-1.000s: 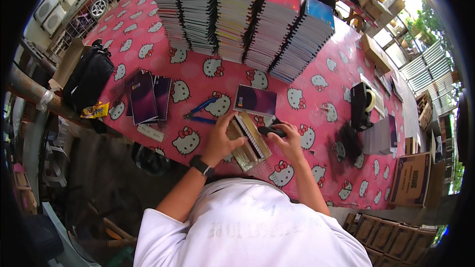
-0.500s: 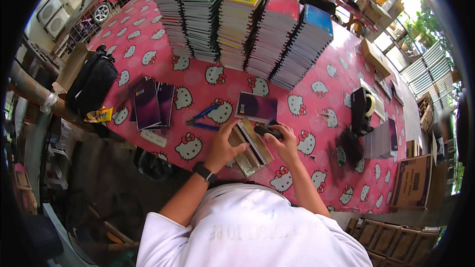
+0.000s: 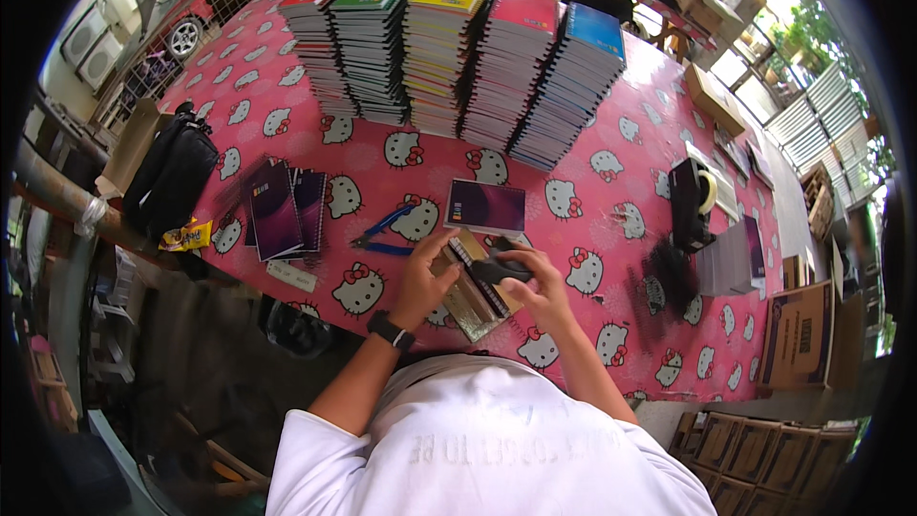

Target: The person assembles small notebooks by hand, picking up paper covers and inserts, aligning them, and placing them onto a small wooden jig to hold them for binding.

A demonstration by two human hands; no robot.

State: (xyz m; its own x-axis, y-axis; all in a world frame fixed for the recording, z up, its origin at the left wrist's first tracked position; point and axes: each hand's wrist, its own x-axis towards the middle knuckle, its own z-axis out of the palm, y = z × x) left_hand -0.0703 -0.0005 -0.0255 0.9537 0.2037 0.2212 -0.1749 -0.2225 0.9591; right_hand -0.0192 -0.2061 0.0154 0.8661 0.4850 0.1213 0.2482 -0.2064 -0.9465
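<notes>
Close in front of me lies a gold-brown wooden block (image 3: 477, 323) with a long slot, and a row of white pages with dark wire coils sits in it. My left hand (image 3: 420, 279) grips the block's left side, thumb along its top. In my right hand (image 3: 544, 289) is a black rounded tool (image 3: 499, 268), held over the coil row; its exact kind cannot be made out. Just beyond the block is a purple notebook (image 3: 486, 206) lying flat. Blue-handled pliers (image 3: 384, 232) rest open to the left of it.
Tall stacks of spiral notebooks (image 3: 444, 62) stand across the far table. More purple notebooks (image 3: 277, 212), a black bag (image 3: 172, 172) and a yellow packet (image 3: 186, 236) are at left. On the right are a tape dispenser (image 3: 690, 205), black coils (image 3: 664, 285) and a clear box (image 3: 731, 263).
My right hand has brought the black tool left and down, from beside the block to over the coil row. My left hand still holds the block. The whole view has shifted slightly.
</notes>
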